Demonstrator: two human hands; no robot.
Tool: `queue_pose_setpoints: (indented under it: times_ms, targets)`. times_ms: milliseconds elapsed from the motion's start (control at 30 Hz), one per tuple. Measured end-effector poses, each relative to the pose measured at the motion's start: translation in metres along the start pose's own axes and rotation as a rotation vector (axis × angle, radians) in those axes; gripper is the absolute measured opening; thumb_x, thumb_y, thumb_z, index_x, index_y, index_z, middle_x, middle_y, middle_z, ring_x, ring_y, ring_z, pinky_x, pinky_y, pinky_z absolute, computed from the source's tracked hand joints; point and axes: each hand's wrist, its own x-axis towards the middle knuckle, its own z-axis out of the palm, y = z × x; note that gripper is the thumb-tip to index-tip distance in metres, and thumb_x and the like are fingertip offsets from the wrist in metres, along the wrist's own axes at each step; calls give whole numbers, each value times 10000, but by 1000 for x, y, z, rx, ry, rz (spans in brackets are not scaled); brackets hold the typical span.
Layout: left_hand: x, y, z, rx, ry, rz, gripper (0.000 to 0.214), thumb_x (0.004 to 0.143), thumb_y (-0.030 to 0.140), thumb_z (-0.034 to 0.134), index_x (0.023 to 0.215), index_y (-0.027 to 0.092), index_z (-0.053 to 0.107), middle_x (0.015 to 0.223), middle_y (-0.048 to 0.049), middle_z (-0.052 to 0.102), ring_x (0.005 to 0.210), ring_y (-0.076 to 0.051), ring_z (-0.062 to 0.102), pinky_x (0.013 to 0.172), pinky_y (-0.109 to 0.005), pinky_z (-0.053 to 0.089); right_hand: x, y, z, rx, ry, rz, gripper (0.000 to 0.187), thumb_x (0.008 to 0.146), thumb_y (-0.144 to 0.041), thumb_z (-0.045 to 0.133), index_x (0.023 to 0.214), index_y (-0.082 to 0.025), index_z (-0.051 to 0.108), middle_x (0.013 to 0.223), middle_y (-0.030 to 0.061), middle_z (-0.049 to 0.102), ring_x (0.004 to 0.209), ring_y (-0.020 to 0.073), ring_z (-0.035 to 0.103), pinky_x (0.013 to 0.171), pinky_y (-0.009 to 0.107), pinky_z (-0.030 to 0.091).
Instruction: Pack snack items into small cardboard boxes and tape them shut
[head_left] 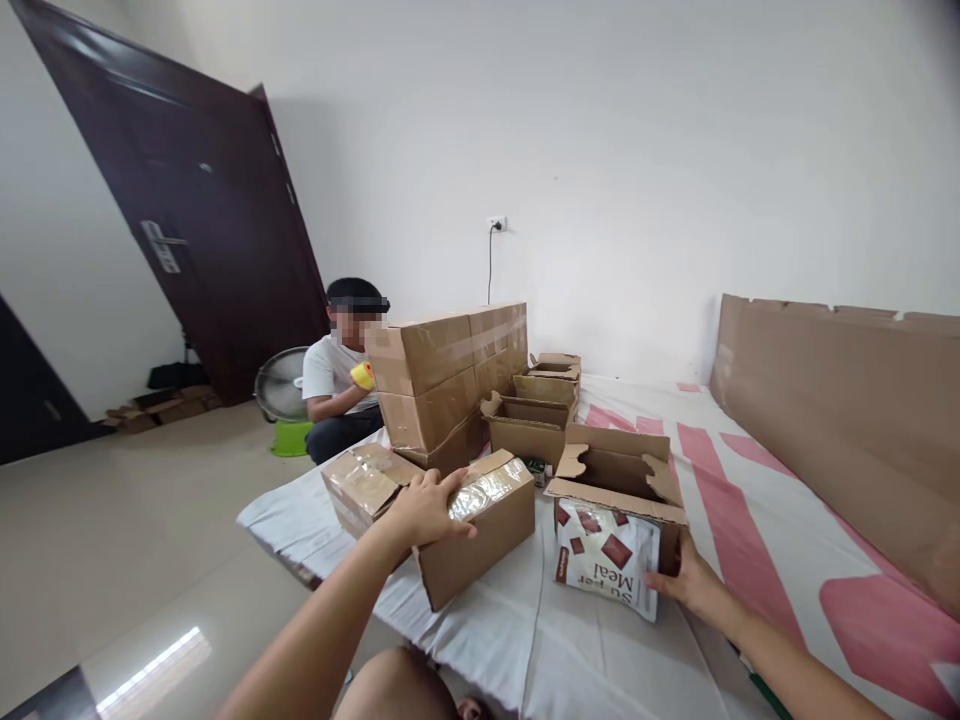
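My left hand (427, 508) lies over the left end of a closed cardboard box (480, 545) with clear tape along its top. Its thumb and index finger are spread apart, and the box stands on the covered bed-like surface. My right hand (686, 580) has its thumb on the front edge of a white pouch (607, 560) printed with brown squares and upside-down "Super Meal" lettering. Its other fingers are partly hidden behind the pouch, beside an open cardboard box (611, 475). The pouch stands against that box's near side.
Taped cartons (435, 390) are stacked ahead, with open boxes (529, 410) beside them. Another taped box (364, 485) stands left of my left hand. A person (337, 370) holds a yellow tape roll (363, 376) near a fan (279, 385). A large cardboard sheet (840, 430) rises at right.
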Motion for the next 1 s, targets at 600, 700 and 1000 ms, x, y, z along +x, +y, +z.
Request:
queue_pose_setpoints:
  times_ms: [600,700,1000]
  targets:
    - [-76,49,28,16,423,1,568,814,475,536,1305,194,486,1210,-125,527,1151,-311,457,985,-418,345,9,8,15,11,-29,-85,984,550,-547,793,1369,-162,405,1315,190,570,1189,368,547,987,501,453]
    - [-51,100,39,-55,402,258,660,816,357,584,1418,273,327,1098,-80,554,1040,-271,498,884,-382,394,0,6,15,-92,-18,-104,963,542,-546,791,1352,-154,448,1313,188,571,1199,377,534,1002,510,431]
    - [59,165,37,207,286,716,303,764,230,617,1061,183,655,1019,-114,612,1018,-277,511,865,-392,356,-24,4,21,-413,26,-128,828,655,-618,664,1317,-146,507,1309,167,567,1236,374,486,1043,504,368]
